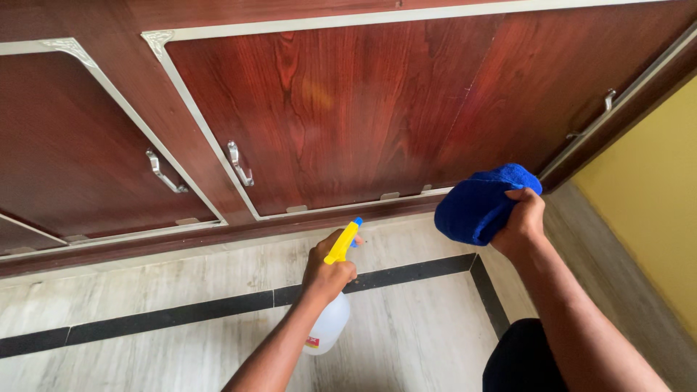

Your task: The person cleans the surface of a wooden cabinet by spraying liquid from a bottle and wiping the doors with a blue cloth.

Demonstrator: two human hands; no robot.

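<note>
From the head view I note my left hand (328, 270) closed around the neck of a spray bottle (330, 319), fingers wrapped tight at the trigger. The bottle has a clear, whitish body hanging below the hand and a yellow spray head (343, 243) with a small blue nozzle tip, aimed toward the lower edge of the cabinet door (341, 109). The bottle is held off the floor, just in front of the door's bottom rail.

My right hand (523, 221) is clenched on a bunched blue cloth (483, 203), held up near the lower right part of the same door; whether the cloth touches the wood I cannot tell.

The door is dark red wood grain with a pale metal border and a silver handle (239, 163) at its left side. A second door with its own handle (165, 173) sits to the left. Below lies a pale tiled floor (181, 283) with a black inlay strip (167, 316). A yellow wall (653, 203) stands at right.
</note>
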